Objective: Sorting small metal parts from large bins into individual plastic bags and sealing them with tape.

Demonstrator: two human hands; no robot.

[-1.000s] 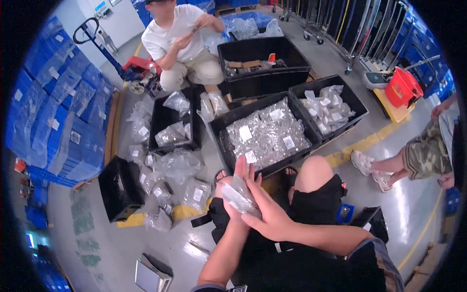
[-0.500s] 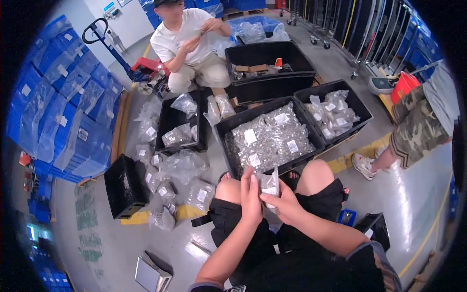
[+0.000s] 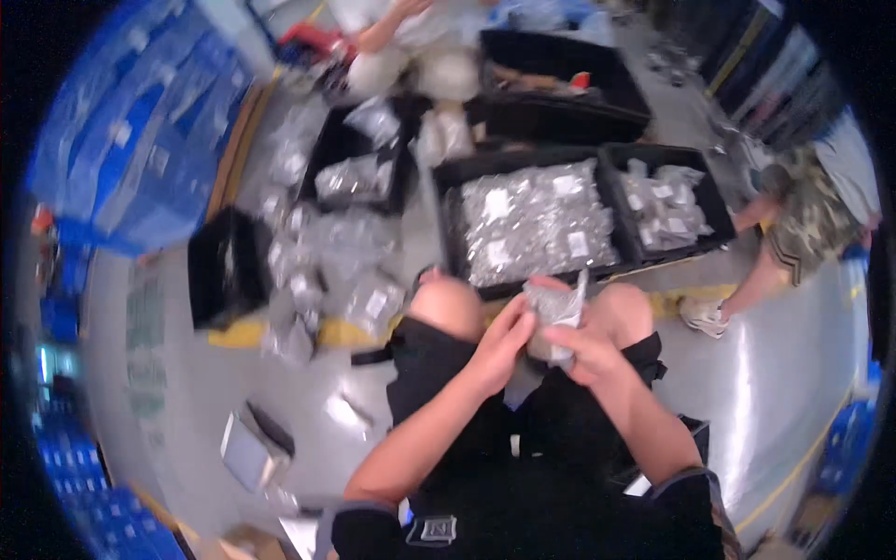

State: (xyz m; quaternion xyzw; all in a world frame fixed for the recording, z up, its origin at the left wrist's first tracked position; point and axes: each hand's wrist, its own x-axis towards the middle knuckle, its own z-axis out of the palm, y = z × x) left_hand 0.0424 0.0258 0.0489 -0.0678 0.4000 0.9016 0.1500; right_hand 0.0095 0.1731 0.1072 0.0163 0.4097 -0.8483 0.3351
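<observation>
Between my knees I hold a clear plastic bag [image 3: 556, 306] of small greyish parts, its top edge sticking up. My left hand [image 3: 502, 345] grips the bag's left side, with fingers bent against it. On the other side my right hand [image 3: 590, 353] is closed round the lower part, thumb across the front. Just beyond the hands stands a black bin [image 3: 452, 224] filled with bags of small silvery parts [image 3: 537, 219] bearing white labels. The picture is blurred, so the parts' exact kind cannot be made out.
A smaller black bin [image 3: 717, 210] with bags adjoins on the right; another [image 3: 322, 140] stands left. Loose bags [image 3: 373, 301] lie on the floor beside a tipped black bin [image 3: 224, 271]. Blue crates [image 3: 140, 159] are stacked left. One person [image 3: 448, 70] crouches ahead; another's leg [image 3: 751, 275] is at right.
The view has tipped down and shifted, so the bins appear higher. My left fingers, stretched up before, now bend against the bag, which shows more of its contents.
</observation>
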